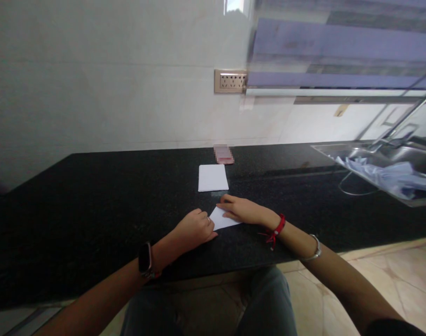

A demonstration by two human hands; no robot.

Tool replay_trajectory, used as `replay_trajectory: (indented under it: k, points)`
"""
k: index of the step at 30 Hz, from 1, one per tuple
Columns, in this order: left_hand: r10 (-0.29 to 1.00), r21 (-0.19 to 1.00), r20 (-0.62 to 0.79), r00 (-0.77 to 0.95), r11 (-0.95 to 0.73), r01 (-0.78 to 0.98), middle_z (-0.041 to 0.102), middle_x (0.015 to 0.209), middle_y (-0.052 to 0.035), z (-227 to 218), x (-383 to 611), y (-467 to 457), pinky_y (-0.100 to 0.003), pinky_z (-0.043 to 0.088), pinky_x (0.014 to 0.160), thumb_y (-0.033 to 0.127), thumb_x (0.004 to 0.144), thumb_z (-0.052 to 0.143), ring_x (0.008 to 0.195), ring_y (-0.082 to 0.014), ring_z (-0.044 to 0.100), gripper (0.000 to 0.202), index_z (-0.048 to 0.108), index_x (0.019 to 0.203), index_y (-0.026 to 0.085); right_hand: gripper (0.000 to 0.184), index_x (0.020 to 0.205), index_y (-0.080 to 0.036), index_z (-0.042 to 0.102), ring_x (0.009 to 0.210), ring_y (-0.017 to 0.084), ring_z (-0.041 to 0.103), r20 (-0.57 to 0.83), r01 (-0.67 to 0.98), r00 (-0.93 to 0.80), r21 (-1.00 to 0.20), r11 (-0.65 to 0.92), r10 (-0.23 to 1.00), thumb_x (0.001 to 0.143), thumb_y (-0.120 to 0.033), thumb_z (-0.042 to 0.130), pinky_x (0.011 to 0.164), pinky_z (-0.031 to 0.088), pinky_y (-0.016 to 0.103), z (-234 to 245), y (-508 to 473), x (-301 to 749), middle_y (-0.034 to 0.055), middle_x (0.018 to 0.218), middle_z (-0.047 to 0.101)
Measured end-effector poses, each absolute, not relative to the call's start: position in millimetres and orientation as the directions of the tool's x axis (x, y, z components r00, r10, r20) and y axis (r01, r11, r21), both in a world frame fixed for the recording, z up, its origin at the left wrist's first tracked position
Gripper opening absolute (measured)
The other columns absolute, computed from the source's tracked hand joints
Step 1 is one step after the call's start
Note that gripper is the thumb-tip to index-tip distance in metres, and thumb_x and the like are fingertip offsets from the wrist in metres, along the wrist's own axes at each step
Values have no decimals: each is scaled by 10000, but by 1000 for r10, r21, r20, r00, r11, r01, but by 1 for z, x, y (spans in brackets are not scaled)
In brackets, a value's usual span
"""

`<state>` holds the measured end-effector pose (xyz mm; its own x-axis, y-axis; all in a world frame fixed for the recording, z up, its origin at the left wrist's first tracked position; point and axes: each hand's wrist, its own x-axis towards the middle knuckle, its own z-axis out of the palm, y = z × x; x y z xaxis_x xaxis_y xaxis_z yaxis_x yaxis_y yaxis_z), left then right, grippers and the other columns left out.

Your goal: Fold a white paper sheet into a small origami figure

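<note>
A small white folded paper point(222, 218) lies on the black countertop point(94, 210) in front of me. My left hand point(195, 228) rests on its left corner with fingers curled, pinching the edge. My right hand point(241, 210) lies flat on top of the paper with fingers stretched out, pressing it down. A stack of white square sheets point(213, 178) sits just beyond the hands. Behind that stack is a small pink, blurred object point(223, 154). A dark watch is on my left wrist, a red thread and a metal bangle on my right.
A steel sink point(381, 161) with a tap and a pale blue cloth point(384, 175) is at the right. A wall socket point(230, 81) sits on the tiled wall under a shelf. Tiled floor shows below the counter's front edge.
</note>
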<state>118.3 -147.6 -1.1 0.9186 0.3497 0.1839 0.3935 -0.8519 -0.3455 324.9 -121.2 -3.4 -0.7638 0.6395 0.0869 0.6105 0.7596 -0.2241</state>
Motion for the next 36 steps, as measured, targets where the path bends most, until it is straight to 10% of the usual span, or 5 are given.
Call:
replay_trajectory:
  k: [7,21,36]
  points:
    - [473,-251,98,876,-840,482,601,748,-64,5,117,-143,-286,344,580,360,803,516,729,-192,541,235,578,756,137,552,1184,-121,492,973,183,485,88,523,-787,-432,735,611,727,-412,595,878,406,310,4,-121,333,96,1048,476]
    - [519,-99,37,854,-849,519,584,973,-75,11,117,-143,-312,409,698,385,795,512,883,-209,533,256,562,916,165,391,1042,-81,599,991,228,525,57,518,-846,-150,842,531,814,-376,480,860,424,353,12,-135,330,178,1096,536]
    - [493,-166,87,866,-850,500,583,867,-71,4,119,-145,-310,398,648,203,814,453,803,-198,533,124,554,867,153,373,987,-112,629,942,211,530,53,511,-848,-182,840,527,766,-400,544,811,437,320,15,-136,332,133,1063,549]
